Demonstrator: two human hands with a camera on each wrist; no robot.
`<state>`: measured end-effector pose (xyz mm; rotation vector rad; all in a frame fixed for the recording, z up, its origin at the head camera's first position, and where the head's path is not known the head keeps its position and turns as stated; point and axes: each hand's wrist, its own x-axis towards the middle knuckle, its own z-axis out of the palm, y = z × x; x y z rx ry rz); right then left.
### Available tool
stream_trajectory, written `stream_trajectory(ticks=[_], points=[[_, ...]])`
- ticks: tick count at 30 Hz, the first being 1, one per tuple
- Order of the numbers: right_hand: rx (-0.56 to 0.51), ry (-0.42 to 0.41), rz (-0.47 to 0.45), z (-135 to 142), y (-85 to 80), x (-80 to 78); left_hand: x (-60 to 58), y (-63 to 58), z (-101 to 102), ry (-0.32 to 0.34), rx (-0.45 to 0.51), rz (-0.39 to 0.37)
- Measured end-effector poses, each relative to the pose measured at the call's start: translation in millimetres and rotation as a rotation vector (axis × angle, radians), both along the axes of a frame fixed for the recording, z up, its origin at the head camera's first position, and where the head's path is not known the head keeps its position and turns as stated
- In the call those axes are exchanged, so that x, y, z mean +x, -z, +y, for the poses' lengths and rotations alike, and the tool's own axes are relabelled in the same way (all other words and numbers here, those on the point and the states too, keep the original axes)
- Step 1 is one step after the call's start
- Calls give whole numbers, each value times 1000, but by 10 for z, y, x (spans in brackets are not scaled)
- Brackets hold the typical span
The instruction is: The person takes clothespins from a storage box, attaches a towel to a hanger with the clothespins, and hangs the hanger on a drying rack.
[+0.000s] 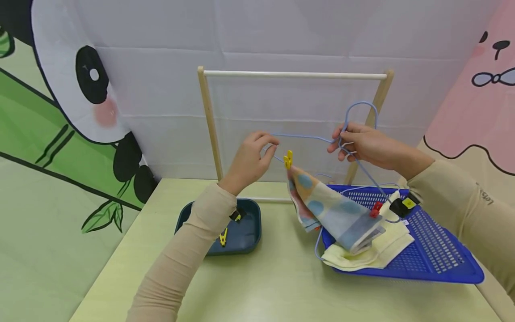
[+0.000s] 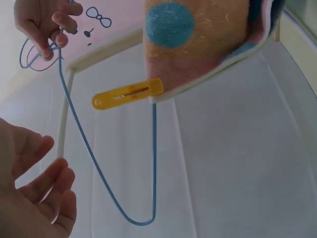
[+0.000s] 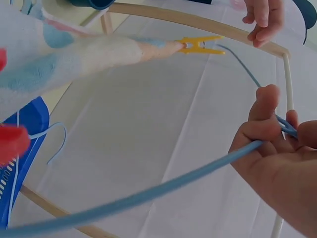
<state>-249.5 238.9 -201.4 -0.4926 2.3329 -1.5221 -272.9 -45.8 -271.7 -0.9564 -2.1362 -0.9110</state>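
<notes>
My right hand (image 1: pixel 366 143) grips a blue wire hanger (image 1: pixel 366 172) at its neck, below the hook. On the hanger's lower bar hangs a spotted towel (image 1: pixel 322 201), clipped by a yellow clothespin (image 1: pixel 288 159) at the left corner and a red clothespin (image 1: pixel 376 209) at the right. My left hand (image 1: pixel 251 156) hovers by the hanger's left end. In the left wrist view the left fingers (image 2: pixel 52 181) are loosely bent, thumb apart, with a gap between them and the wire. The towel's right end hangs over a pale yellow cloth (image 1: pixel 374 250).
A blue perforated basket (image 1: pixel 438 250) stands at the right, with the yellow cloth and more wire hangers. At the left a dark tray (image 1: pixel 253 232) holds a yellow clothespin (image 1: pixel 223 237). Behind stands a wooden rack with a white top rail (image 1: pixel 293 75).
</notes>
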Motion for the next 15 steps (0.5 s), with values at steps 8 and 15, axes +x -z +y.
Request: stream_trajectory(ticks=[8, 15], points=[[58, 11, 77, -60, -7, -16, -172, 121, -74, -133, -66, 17], [73, -18, 125, -144, -14, -15, -215, 147, -111, -167, -118, -58]])
